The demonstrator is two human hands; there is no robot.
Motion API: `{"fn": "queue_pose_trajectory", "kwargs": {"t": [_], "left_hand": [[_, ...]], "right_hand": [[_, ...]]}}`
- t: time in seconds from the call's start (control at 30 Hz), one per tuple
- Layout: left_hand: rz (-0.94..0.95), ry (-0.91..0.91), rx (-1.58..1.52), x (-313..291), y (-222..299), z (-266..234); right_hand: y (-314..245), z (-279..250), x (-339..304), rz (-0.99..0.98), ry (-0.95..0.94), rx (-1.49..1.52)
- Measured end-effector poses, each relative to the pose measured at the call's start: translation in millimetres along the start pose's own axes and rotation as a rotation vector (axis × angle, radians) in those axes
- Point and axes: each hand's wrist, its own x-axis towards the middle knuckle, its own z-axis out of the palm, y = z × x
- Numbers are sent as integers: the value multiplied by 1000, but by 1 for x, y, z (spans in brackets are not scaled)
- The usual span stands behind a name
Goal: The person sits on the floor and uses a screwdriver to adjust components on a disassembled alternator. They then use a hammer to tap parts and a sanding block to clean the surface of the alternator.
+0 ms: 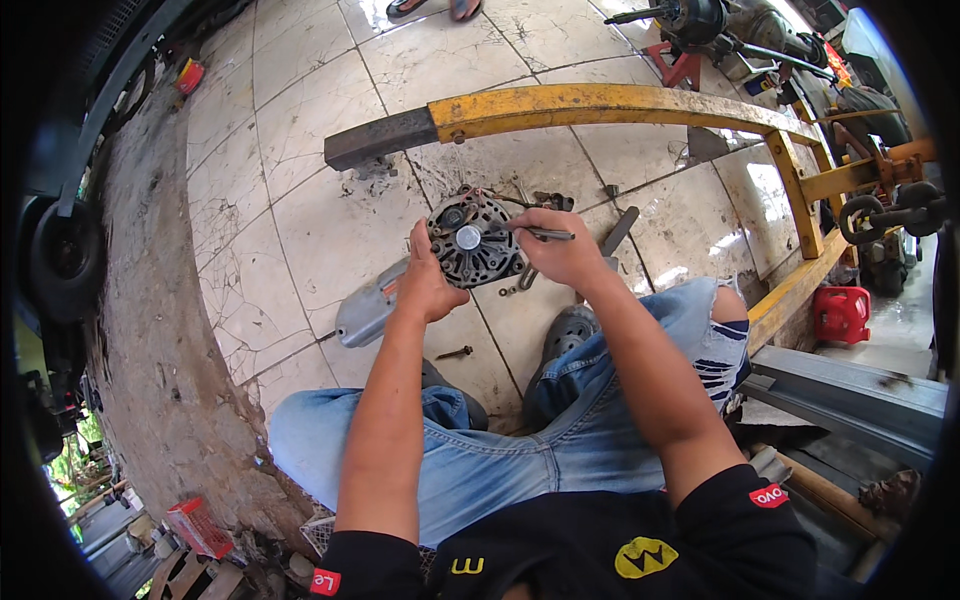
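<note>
A round, slotted metal alternator [470, 262] stands before me with its vented end facing up and a silvery disc at its centre. My left hand [430, 280] is closed on its left rim, steadying it. Between the fingers of my right hand [562, 250] is a slim metal rod-like tool [552, 235]; its tip reaches the alternator's right side, and the exact contact is hidden by my fingers. Under my left wrist lies a grey metal housing [362, 315]. A loose bolt [455, 352] rests on the tiles nearer to me.
A yellow steel frame [600, 103] with a dark end arches beyond the alternator. Dirty tiles [250, 300] spread around it. Right of my hand lies a flat dark bar [621, 230]. A red jerrycan [841, 314] stands farther right. Someone's feet [464, 9] show at the top.
</note>
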Motion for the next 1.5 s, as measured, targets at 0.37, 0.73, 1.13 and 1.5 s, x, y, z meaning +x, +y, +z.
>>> {"fn": "queue_pose_trajectory", "kwargs": {"t": [0.37,0.73,1.13,1.5], "left_hand": [[40,-7,-6,2,-12,-1],[75,2,-4,5,-15,0],[69,16,-11,5,-15,7],[79,19,-45,3,-15,5]], "right_hand": [[-5,1,5,-9,-88,102],[-14,-3,11,151,-143,233],[-9,2,9,147,-136,308],[-5,1,7,162,-122,238]]}}
